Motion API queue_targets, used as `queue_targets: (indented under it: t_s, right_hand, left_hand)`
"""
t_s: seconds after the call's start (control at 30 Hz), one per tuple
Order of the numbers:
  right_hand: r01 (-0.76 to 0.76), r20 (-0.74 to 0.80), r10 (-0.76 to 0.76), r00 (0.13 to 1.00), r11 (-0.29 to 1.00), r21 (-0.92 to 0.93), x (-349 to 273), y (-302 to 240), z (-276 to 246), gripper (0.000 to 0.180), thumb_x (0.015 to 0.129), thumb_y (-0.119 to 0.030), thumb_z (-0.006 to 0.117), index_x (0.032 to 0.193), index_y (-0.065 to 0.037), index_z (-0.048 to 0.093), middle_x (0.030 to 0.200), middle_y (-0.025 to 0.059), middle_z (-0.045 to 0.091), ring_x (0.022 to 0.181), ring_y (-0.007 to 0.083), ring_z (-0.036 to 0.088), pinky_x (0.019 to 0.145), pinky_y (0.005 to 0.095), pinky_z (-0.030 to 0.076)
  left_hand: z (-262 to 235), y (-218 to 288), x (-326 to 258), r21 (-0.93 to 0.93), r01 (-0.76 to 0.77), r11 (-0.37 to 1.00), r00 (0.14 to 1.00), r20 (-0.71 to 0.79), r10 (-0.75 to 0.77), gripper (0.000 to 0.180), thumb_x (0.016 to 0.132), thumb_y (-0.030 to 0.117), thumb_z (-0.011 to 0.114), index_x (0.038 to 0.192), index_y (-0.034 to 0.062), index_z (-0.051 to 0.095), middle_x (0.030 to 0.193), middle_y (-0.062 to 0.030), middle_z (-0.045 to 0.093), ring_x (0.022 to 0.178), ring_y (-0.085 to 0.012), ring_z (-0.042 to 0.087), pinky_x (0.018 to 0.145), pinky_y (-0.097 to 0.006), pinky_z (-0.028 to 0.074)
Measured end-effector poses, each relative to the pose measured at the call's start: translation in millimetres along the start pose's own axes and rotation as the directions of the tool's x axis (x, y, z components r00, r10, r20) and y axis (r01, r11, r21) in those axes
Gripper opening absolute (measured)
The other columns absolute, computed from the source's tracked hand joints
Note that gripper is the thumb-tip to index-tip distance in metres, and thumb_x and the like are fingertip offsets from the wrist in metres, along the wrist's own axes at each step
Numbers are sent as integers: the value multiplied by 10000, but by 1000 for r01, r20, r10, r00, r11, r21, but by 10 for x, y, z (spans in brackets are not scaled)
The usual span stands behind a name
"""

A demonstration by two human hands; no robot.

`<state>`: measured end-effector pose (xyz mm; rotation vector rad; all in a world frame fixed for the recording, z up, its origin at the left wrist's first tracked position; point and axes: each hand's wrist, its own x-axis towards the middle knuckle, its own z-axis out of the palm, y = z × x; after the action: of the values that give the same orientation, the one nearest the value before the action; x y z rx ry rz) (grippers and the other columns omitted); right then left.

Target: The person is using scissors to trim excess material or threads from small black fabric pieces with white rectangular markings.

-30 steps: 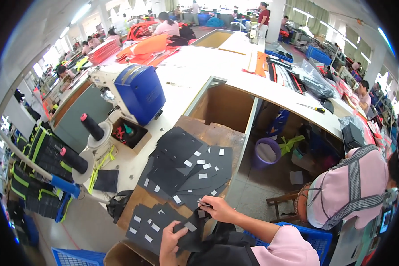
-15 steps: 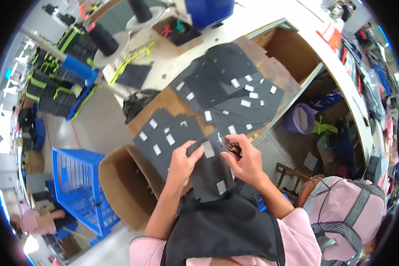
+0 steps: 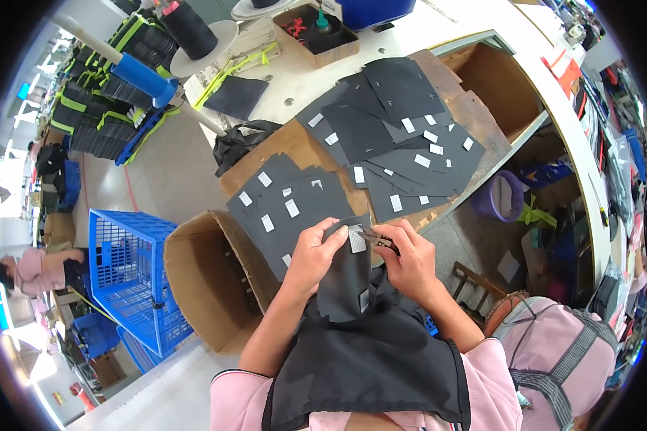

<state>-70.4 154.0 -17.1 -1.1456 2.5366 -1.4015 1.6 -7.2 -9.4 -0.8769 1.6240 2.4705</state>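
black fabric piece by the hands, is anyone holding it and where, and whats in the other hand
The left hand pinches the black fabric piece at its top edge, beside a white label. The right hand holds small snips by the handles.

A: That piece in the left hand (image 3: 315,257), lower centre — cloth?

B: Yes, the black fabric piece (image 3: 346,276) is matt and soft, with a small white paper label (image 3: 357,239). The snips (image 3: 376,240) in the right hand (image 3: 411,262) look metallic.

A: Left of them?

B: A rough brown cardboard box (image 3: 208,276), and a glossy blue plastic crate (image 3: 131,276).
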Motion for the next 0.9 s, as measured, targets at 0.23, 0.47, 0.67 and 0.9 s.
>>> queue_targets:
  t_s: [0.23, 0.47, 0.67, 0.9]
  right_hand:
    - [16, -35, -13, 999, 997, 69, 27, 54, 67, 263, 719, -21, 659, 968, -66, 585, 821, 76, 597, 636, 262, 598, 564, 336, 470]
    - [-97, -30, 102, 994, 986, 135, 41, 16, 54, 290, 723, 15, 645, 996, -61, 590, 841, 92, 608, 656, 241, 605, 637, 323, 484]
    - [-302, 294, 202, 934, 888, 348, 402, 335, -131, 314, 742, -31, 652, 1045, -37, 568, 845, 40, 572, 730, 134, 530, 660, 268, 439]
    - [-388, 708, 65, 703, 870, 306, 477, 403, -193, 173, 788, -116, 650, 895, -9, 565, 656, -33, 442, 639, 74, 414, 577, 241, 344]
  left_hand:
    - [-49, -60, 52, 24, -18, 1000, 999, -38, 18, 133, 890, 115, 534, 909, -2, 595, 753, 34, 545, 671, -19, 446, 591, -183, 371]
    - [-19, -30, 48, 18, -22, 1000, 999, -24, 23, 153, 889, 128, 534, 951, -1, 589, 772, 28, 546, 698, -24, 462, 608, -184, 382]
    - [-57, -15, 42, -56, 40, 998, 998, 42, -38, 322, 863, 250, 602, 1054, -1, 541, 910, -27, 562, 806, -59, 499, 687, -199, 414]
    - [-131, -10, 52, -26, 114, 993, 990, 82, -112, 266, 782, 123, 688, 989, 30, 551, 781, -21, 583, 658, -102, 567, 604, -251, 490]
